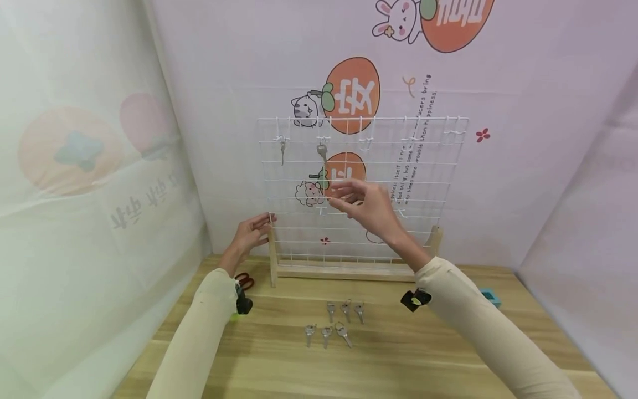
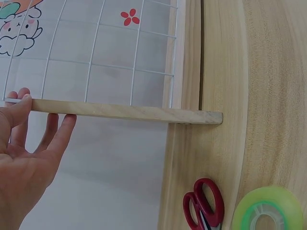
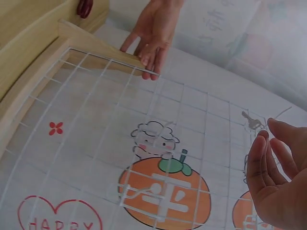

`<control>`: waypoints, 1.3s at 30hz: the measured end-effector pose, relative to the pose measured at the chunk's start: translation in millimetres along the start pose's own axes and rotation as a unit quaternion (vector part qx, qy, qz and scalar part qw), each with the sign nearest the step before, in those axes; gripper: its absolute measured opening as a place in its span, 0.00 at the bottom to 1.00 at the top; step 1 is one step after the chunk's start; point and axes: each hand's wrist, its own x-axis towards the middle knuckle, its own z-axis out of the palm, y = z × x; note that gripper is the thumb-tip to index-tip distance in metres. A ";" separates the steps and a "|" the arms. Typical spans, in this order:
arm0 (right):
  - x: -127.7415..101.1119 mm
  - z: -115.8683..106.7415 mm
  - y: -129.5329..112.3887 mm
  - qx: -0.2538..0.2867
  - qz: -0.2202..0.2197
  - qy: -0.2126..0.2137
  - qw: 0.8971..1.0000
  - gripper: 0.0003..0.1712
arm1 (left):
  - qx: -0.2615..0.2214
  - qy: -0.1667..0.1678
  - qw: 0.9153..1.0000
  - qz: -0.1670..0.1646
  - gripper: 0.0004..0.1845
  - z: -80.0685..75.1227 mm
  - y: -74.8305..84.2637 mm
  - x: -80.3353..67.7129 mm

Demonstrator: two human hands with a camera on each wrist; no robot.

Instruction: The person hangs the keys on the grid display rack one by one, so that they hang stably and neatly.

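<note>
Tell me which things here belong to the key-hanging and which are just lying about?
In use: wire grid rack, steadied by left hand; right hand; hung keys; six keys on table.
Lying about: red scissors, green tape roll.

The backdrop (image 1: 523, 183) carries a large Chinese character on each orange fruit print (image 1: 354, 88), a slanted English line ending "bring happiness", and, in the right wrist view, "HAPPY" inside a red heart outline (image 3: 60, 213); the other small lettering is too blurred to read.
</note>
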 end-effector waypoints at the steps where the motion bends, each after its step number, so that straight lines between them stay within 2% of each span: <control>1: -3.5 1.8 2.3 -0.001 0.000 -0.005 1.000 0.18 | 0.000 0.000 1.000 0.001 0.24 -0.7 0.2 0.4; 8: -30.1 17.0 21.7 -0.009 0.020 -0.045 0.999 0.16 | -0.005 0.005 1.000 0.002 0.24 -5.7 0.2 4.6; 13: -48.2 34.6 40.7 -0.013 0.017 -0.065 0.998 0.14 | -0.001 0.004 1.000 0.002 0.25 -10.1 -1.2 2.4; 17: -63.6 50.2 54.7 -0.014 0.031 -0.089 0.995 0.14 | -0.007 0.013 1.000 -0.002 0.25 -13.1 -1.3 0.0; 21: -79.9 63.0 72.4 -0.017 0.048 -0.101 0.994 0.11 | -0.011 0.005 1.000 0.002 0.25 -10.6 -1.1 0.3; 29: -110.7 85.9 108.5 0.001 0.053 -0.114 0.992 0.10 | -0.009 -0.003 1.000 0.007 0.25 -4.0 -2.0 4.6; 39: -134.6 103.8 131.9 -0.007 0.089 -0.139 0.986 0.08 | -0.009 -0.003 1.000 0.002 0.25 -0.4 -1.9 3.8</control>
